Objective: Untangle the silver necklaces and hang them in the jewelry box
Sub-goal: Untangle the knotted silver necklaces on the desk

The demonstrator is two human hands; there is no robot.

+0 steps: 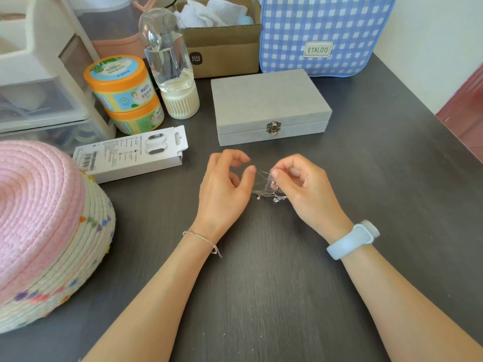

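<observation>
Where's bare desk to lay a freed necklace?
Bare: right of the jewelry box and right hand, out to the desk edge; also between the forearms. Crowded: left side, with the hat, white carton, jars.

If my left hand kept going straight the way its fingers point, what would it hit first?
Probably the tangled silver necklaces pinched by your right hand; the left hand curls its fingers toward them. Depth is unclear.

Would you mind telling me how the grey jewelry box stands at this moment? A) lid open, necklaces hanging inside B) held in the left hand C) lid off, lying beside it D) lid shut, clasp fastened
D: the jewelry box sits on the table with its lid down and the clasp closed.
</observation>
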